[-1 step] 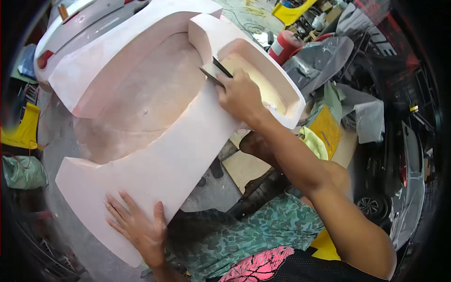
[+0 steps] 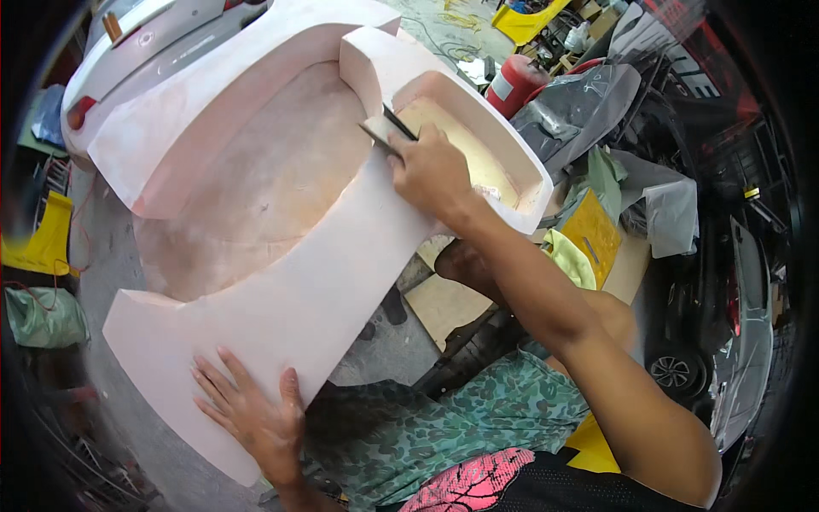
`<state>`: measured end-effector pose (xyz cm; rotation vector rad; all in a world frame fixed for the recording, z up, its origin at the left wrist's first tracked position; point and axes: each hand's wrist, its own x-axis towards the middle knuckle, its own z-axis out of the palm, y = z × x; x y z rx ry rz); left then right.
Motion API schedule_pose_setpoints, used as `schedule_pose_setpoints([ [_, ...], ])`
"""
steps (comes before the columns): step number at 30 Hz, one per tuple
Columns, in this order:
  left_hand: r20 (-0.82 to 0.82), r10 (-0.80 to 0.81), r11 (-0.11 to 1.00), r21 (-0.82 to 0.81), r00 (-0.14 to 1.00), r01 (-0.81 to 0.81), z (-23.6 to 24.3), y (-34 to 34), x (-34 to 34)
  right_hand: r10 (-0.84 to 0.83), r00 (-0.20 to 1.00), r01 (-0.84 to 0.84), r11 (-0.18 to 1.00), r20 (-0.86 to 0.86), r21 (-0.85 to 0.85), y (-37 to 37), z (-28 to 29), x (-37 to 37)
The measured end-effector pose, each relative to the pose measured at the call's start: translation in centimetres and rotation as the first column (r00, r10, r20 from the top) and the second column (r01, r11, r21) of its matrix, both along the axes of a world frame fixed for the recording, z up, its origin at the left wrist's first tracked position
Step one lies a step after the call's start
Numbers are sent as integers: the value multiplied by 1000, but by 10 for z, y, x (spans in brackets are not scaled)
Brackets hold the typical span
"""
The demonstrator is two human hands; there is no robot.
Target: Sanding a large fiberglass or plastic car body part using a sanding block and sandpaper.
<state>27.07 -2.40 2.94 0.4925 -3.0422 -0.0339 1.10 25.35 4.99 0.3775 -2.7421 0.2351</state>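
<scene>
A large pale pink car body panel, its surface dusty, stretches in front of me with a wide curved recess. My left hand lies flat on its near left part, fingers spread. Higher up, my right hand grips a flat, dark-edged sanding block against the panel, beside the narrow strip between the large recess and a smaller one with a yellowish floor. The fingers hide most of the block.
A silver car stands behind the panel at the far left. To the right are a red cylinder, plastic-wrapped parts, a yellow panel and a dark car wheel. A pale green bag sits at the left.
Almost nothing differs. The right hand and the block sit very slightly farther left in the picture; the left hand stays in place on the panel.
</scene>
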Motion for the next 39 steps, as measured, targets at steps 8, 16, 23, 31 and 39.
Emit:
schedule_pose_setpoints([
  [8, 75, 15, 1000, -8, 997, -14, 1, 12, -4, -79, 989, 78, 997, 121, 17, 17, -13, 38],
  [16, 48, 12, 1000, -28, 999, -11, -3, 13, -4, 207, 978, -206, 978, 21, -44, -12, -30, 144],
  [23, 14, 10, 999, -46, 1000, -9, -4, 3, -3, -52, 993, 52, 999, 102, 6, 11, 0, 44],
  [31, 60, 27, 998, -53, 998, -24, -3, 10, -2, 328, 874, -267, 940, 358, -212, 31, 20, 195],
  [39, 51, 26, 998, -61, 998, -23, -6, 4, -2, 222, 969, -197, 959, 108, -205, 55, 37, 107],
])
